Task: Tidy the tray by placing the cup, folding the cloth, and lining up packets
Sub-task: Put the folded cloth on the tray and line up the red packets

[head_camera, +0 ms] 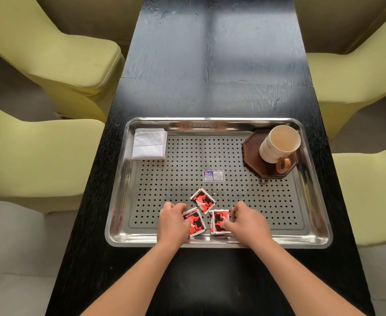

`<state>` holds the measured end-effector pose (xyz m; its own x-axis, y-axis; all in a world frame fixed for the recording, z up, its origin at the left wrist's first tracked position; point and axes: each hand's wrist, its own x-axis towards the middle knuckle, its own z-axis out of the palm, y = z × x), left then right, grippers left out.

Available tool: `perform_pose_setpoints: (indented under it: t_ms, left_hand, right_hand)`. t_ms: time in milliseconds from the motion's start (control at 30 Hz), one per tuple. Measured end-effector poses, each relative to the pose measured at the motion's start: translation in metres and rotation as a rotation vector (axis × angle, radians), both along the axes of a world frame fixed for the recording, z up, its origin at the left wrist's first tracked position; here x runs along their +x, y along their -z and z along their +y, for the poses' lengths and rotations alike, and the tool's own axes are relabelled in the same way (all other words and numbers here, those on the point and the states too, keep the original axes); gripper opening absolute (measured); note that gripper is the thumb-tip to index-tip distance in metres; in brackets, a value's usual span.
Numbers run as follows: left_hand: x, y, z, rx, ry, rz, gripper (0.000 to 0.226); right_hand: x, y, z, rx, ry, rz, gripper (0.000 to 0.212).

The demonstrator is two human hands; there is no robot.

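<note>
Working at the tray's [313, 201] near edge, your left hand [172, 222] closed on one packet [195, 223], your right hand [246, 221] pinched a small stack [219, 221], third packet [203, 200] loose just beyond, folded cloth [149, 143] far-left corner, cup [278, 143] on coaster [253, 156] far-right.

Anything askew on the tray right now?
Yes: one red packet lies rotated diagonally, apart from the two by the hands. The folded cloth and the cup on its coaster look tidy.
</note>
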<state>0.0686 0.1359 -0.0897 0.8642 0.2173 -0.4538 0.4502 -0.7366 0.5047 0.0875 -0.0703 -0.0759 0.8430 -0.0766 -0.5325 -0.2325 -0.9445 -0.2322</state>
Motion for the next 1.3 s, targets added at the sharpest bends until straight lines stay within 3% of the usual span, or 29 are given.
perform_pose_setpoints:
  t_ms: [100,267,733,1300]
  left_hand:
    - [-0.001,-0.003,0.001,0.031,-0.048,0.024,0.037]
    - [0.001,-0.004,-0.001,0.032,-0.041,0.042,0.033]
    - [0.009,-0.002,-0.014,0.089,0.091,0.043,0.030]
    - [0.004,-0.004,-0.002,-0.022,0.043,0.049,0.027]
  right_hand:
    - [0.006,-0.001,0.003,0.024,-0.006,-0.092,0.035]
    - [0.005,0.002,0.013,0.100,-0.046,-0.006,0.046]
    - [0.002,0.009,0.031,0.163,-0.085,-0.044,0.035]
    - [0.005,0.010,0.030,0.176,-0.041,-0.081,0.031]
